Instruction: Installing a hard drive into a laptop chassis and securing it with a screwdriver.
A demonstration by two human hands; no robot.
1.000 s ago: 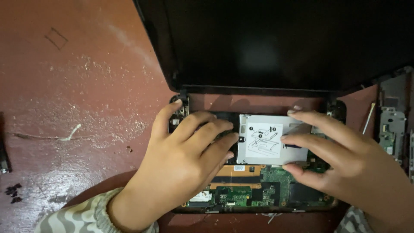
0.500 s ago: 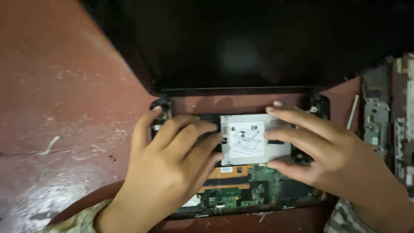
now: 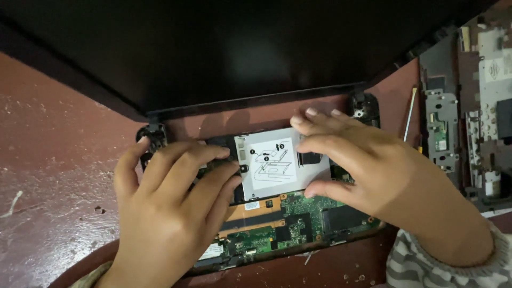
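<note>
Head view, the only 1 supplied. Your left hand (image 3: 168, 213) lies palm down on the left part of an opened laptop base (image 3: 298, 213), fingers spread and lightly bent, the fingertips (image 3: 234, 170) meeting the left edge of the silver hard-drive caddy (image 3: 277, 162). Your thumb rests beside the left hinge (image 3: 151, 137). This hand is open and presses flat; it grips nothing.

Your right hand (image 3: 368, 165) covers the right part of the same caddy, fingers extended toward the left across its top edge, thumb tucked against its lower right corner. It is also open and flat on the metal; whether any finger hooks under the edge cannot be told.

The caddy sits in its bay in the upper middle of the base, between your 2 hands, with a white diagram label (image 3: 272, 165) facing up. Just below it lies the exposed green circuit board (image 3: 309, 210) with an orange strip at its left.

The dark laptop screen (image 3: 240, 48) is folded back behind the base, joined at the left hinge and the right hinge (image 3: 364, 105).

The base rests on a worn reddish-brown surface (image 3: 58, 160). At the right edge lie other dismantled laptop parts (image 3: 469, 122), and a thin screwdriver (image 3: 409, 114) lies between them and the base. A striped sleeve (image 3: 442, 266) shows at your right wrist.
</note>
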